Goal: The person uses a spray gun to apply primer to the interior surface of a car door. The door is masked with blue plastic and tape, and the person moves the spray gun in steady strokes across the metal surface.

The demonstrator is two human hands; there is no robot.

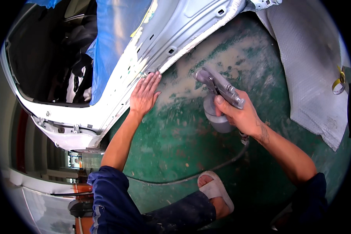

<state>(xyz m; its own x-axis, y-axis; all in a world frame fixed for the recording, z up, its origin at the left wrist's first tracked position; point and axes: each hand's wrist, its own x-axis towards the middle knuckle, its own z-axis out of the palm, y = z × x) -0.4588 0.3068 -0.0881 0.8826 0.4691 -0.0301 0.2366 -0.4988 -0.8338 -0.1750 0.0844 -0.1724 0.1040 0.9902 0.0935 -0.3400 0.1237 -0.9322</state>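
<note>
On the edge of the white car (pixel 62 113) lies the L hand (pixel 143 97), palm down, flat, fingers straight & close together, thumb slightly apart. Not gripping anything; fingertips look to rest on the edge, tho exact contact is hard to tell.

Right of the car, held up clear of it, is a grey metal spray gun (pixel 221 87) w/ a round grey cup (pixel 218 119) underneath. R hand (pixel 240 113) is wrapped around the gun, thumb along its near side; some fingers hidden, so trigger pressure can't be told. Gun's front end points twd the car. A dark hose (pixel 187 180) runs from its lower end, then curves back twd the car's side.

On the car itself: blue plastic sheet (pixel 111 43) hangs over the upper part, next to a bare grey metal panel (pixel 179 29) w/ small holes. Car's inside is dark, details unclear.

Floor (pixel 171 144) right of the car is green, w/ pale dusty patches nearest the panel. Person's sandal (pixel 222 191), light-col., is on it, well apart from the car. Farthest right of the car: a silvery sheet (pixel 316 93), w/ a yellow roll (pixel 338 84) near its outer edge.
</note>
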